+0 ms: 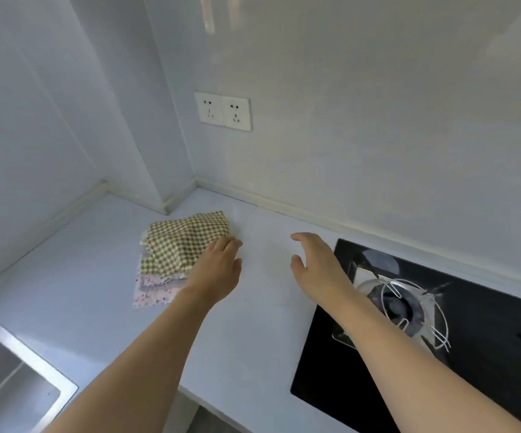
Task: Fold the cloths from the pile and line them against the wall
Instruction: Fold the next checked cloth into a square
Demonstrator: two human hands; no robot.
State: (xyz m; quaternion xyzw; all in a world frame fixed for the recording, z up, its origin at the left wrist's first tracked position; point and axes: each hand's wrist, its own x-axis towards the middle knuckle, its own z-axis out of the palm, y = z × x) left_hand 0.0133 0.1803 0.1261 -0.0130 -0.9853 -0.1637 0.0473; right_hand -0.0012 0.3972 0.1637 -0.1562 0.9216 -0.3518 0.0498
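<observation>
Lying in a loose pile on the white counter, near the far left corner, the green checked cloth covers a pink patterned cloth. The left hand touches the checked cloth's right edge, its fingers hidden; the right hand hovers released, beside the black hob.

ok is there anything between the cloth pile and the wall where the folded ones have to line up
Nothing visible. The countertop between the cloth pile and the wall is bare. The left hand rests at the pile's edge; the right hand hovers beside the stove.
</observation>
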